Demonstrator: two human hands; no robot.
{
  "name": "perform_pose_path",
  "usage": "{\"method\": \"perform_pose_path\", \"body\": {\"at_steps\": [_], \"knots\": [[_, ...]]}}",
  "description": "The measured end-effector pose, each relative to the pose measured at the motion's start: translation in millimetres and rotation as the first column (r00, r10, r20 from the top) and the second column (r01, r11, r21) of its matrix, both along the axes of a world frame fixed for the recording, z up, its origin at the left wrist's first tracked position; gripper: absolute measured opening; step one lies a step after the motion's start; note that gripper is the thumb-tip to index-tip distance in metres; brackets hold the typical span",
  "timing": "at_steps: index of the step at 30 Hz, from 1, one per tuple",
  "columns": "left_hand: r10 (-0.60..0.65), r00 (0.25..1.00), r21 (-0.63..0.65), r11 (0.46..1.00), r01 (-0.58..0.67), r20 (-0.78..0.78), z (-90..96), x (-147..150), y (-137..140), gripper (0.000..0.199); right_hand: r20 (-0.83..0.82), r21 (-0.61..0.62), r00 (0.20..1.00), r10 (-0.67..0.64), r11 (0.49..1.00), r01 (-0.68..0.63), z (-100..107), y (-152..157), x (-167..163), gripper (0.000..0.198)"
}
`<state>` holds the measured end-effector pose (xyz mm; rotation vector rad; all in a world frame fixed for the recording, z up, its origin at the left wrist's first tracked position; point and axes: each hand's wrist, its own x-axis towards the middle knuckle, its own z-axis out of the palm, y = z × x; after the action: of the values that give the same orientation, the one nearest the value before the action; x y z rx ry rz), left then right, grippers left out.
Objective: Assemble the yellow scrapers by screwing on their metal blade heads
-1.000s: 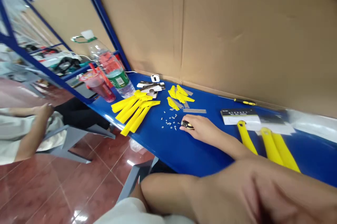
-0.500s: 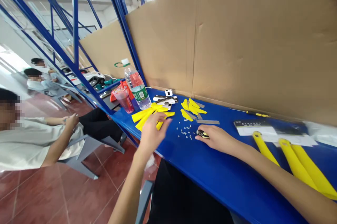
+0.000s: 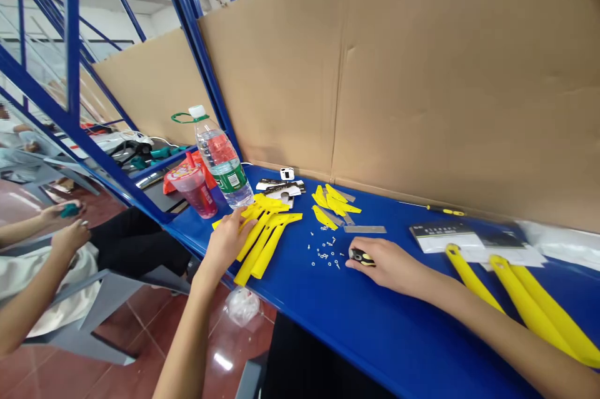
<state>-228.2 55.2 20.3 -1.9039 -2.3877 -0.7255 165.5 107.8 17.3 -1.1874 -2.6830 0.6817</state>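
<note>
My left hand [image 3: 225, 246] reaches over the left side of several yellow handle-shaped plastic pieces [image 3: 269, 249]. Its thumb stands apart from its bent fingers; the fingertips are at the pieces, and their contact is partly hidden. My right hand [image 3: 391, 264] is closed around the black and pale-yellow handle of a screwdriver [image 3: 360, 256], its end pointing left. Small screws and nuts [image 3: 325, 254] lie scattered just left of it. Behind them are shorter yellow pieces [image 3: 334, 200] and thin metal blades [image 3: 365, 229].
A water bottle [image 3: 227, 167] and a pink drink cup [image 3: 194, 192] stand at the table's left. Another screwdriver [image 3: 445, 209] lies by the cardboard wall [image 3: 422, 74]. Packaged items [image 3: 445, 239] and long yellow parts [image 3: 529, 305] are at right. Someone sits at left, hands [image 3: 70, 236] visible.
The view has turned, shifting the table's left side. My left hand has moved left across the yellow pieces, uncovering more of them. My right hand stays beside the screws with the screwdriver.
</note>
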Motion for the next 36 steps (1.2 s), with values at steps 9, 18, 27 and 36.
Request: {"method": "perform_pose_path", "body": {"at_steps": [9, 18, 27, 36], "knots": [[-0.265, 0.916, 0.51, 0.856, 0.081, 0.3, 27.7, 86, -28, 0.039, 0.05, 0.159, 0.996, 0.075, 0.984, -0.083, 4, -6, -1, 0.016], [-0.341, -0.324, 0.408, 0.898, 0.165, 0.882, 19.0, 180, -70, 0.052, -0.048, 0.38, 0.992, 0.119, 0.921, -0.092, 37, -9, 12, 0.011], [-0.285, -0.281, 0.322, 0.942, 0.093, 0.916, -5.1, 168, -64, 0.053, 0.04, 0.173, 0.988, 0.149, 0.973, -0.154, 23, 5, 28, 0.018], [-0.293, -0.301, 0.347, 0.927, 0.143, 0.908, -10.2, 169, -62, 0.047, 0.057, 0.193, 0.997, 0.051, 0.979, -0.061, 39, 65, 31, 0.041]]}}
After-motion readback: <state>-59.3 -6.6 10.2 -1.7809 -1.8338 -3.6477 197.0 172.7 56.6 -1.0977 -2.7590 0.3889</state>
